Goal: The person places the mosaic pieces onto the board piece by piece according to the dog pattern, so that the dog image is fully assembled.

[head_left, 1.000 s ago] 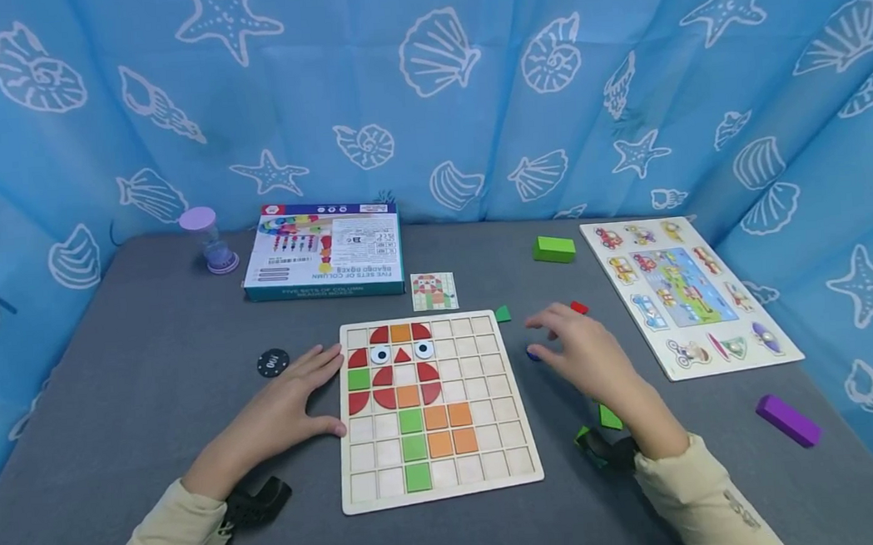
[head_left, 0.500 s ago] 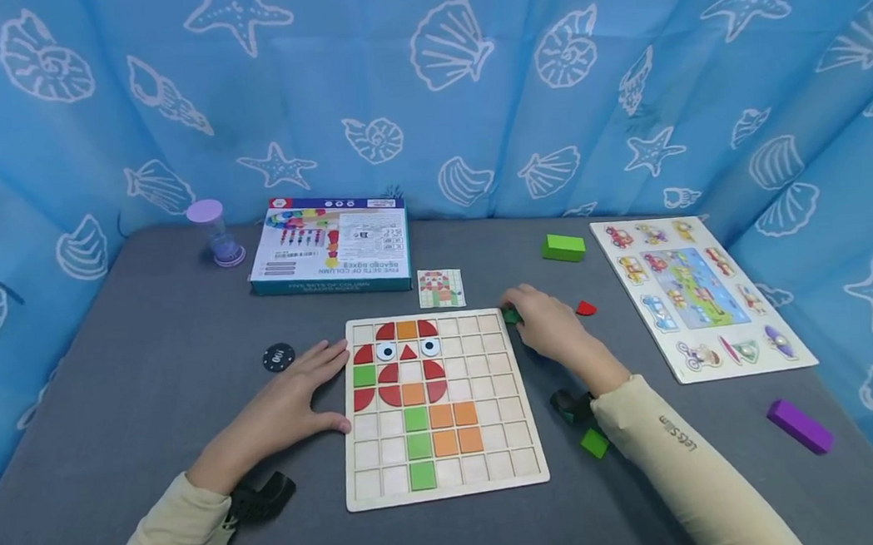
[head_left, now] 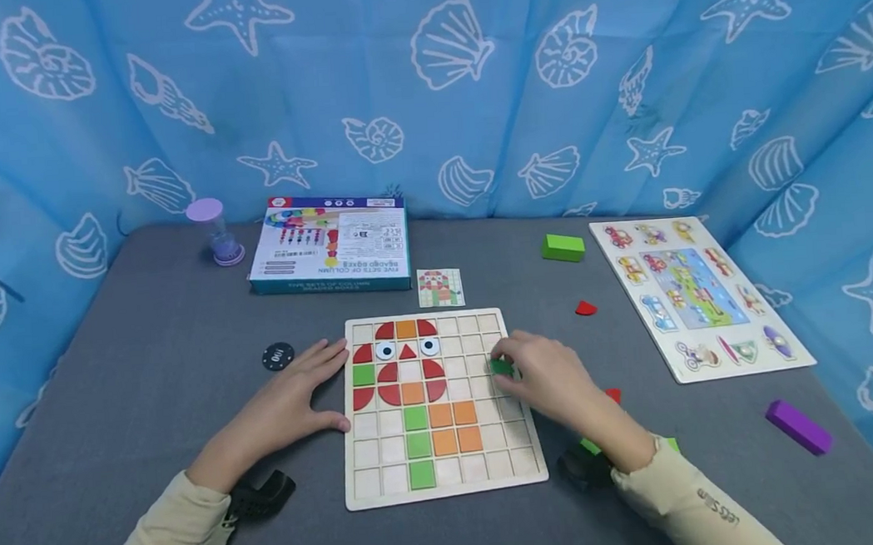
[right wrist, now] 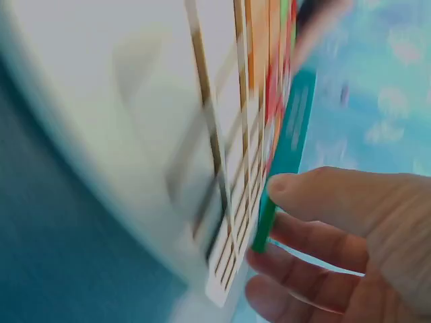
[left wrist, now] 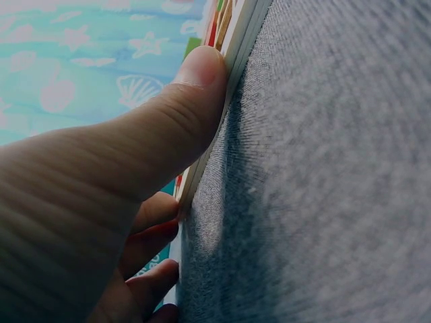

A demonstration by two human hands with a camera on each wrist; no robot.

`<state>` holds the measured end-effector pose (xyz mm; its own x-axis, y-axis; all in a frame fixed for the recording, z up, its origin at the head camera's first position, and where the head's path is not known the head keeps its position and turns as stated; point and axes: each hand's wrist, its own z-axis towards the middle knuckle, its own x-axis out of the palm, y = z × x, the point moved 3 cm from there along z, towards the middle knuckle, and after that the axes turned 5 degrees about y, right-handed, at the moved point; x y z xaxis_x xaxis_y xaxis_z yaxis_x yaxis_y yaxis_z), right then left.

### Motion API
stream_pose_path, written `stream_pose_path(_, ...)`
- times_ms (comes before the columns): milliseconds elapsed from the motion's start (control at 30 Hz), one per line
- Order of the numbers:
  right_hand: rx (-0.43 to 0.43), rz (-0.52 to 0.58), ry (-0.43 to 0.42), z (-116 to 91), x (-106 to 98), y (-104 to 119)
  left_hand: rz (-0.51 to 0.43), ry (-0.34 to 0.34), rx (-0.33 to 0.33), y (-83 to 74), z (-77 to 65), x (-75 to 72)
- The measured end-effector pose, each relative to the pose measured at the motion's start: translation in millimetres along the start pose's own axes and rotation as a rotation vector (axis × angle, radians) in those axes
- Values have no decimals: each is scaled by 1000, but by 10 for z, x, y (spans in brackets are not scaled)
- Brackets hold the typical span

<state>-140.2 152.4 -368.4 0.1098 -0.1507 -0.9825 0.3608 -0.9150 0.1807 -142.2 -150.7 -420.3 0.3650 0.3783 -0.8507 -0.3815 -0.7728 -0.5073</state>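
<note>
A pale wooden grid board [head_left: 450,492] lies on the table, with red, orange and green tiles and two round eye pieces in its cells. My left hand [head_left: 283,403] rests along its left edge, thumb and fingertips at the rim; the left wrist view has the thumb [left wrist: 182,108] against the board's side. Over the right-hand columns, my right hand [head_left: 552,382] pinches a small green tile [head_left: 501,367] between thumb and fingers. Edge-on in the right wrist view, that tile [right wrist: 264,227] stands out from the fingertips, overlapping the far grid.
Behind the board lie a picture card [head_left: 440,288] and a box [head_left: 308,251]. A red piece [head_left: 585,307], a green block [head_left: 563,248], a picture puzzle [head_left: 682,366] and a purple block [head_left: 799,427] are to the right. A black chip [head_left: 278,356] and a sand timer [head_left: 218,236] are left.
My right hand moved to the green tile by the board's upper right corner, took it, and came nearer over the right columns. My left hand stays at the left edge.
</note>
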Motion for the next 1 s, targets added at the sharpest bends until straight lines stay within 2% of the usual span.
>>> stream_pose_path(67, -35, -24, 26, -98, 55, 130, 3, 1, -4, 1, 3, -2)
stream_pose_path(200, -81, -58, 19, -216, 148, 269, 13, -1, -5, 8, 4, 9)
stream_pose_path(433, -94, -68, -41, -255, 212, 303, 10, -6, -4, 3, 4, 18)
stream_pose_path(700, -104, -75, -44, -275, 202, 329, 10, -7, -7, -5, 8, 13)
stream_pose_path(833, -62, -55, -32, -306, 122, 249, 9, -8, -10, -4, 7, 16)
stream_pose_path(1000, 55, -49, -64, -433, -73, -81, 11, -8, -11, -16, 2, 9)
